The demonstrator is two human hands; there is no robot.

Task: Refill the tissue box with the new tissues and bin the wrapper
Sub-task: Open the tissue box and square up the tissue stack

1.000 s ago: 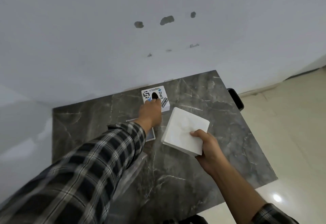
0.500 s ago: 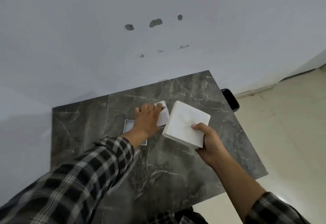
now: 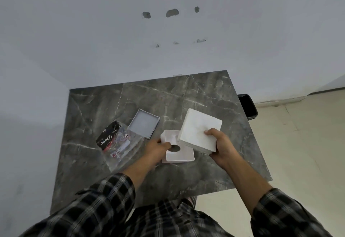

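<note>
- Head view: square stack of white tissues (image 3: 200,129) sits in right hand (image 3: 222,148), tilted, far edge up, over the right half of the white square plastic tissue box (image 3: 177,149).
- Right hand closed round the stack's near right corner: thumb on top face, fingers underneath, mostly hidden.
- Stack's lower left edge overlaps the box's right wall in view; can't tell if touching or just above.
- Left hand (image 3: 156,148) at the box's left side, thumb hooked over the rim into the hollow, other fingers hidden behind the wall; hand closed on the wall.
- Box lies hollow side up on the dark grey marble-look table (image 3: 119,102), near the front middle. Round hole shows in its floor, just beside the left thumb.
- Stack looks clean and neat, sides squared, faint crease marks on top face, no wrap on it.
- Flat grey square lid (image 3: 144,126) w/ raised rim lies on the table just behind-left of the box, apart from both hands.
- Clear plastic wrapper (image 3: 119,143) w/ black and red print lies crumpled left of the box, near the lid's front corner; left forearm passes close by its right edge.
- Black bin (image 3: 248,107) stands on the pale floor past the table's right edge, partly hidden by the tabletop.
- Both sleeves (image 3: 104,199) dark plaid, pushed back from the wrists.
</note>
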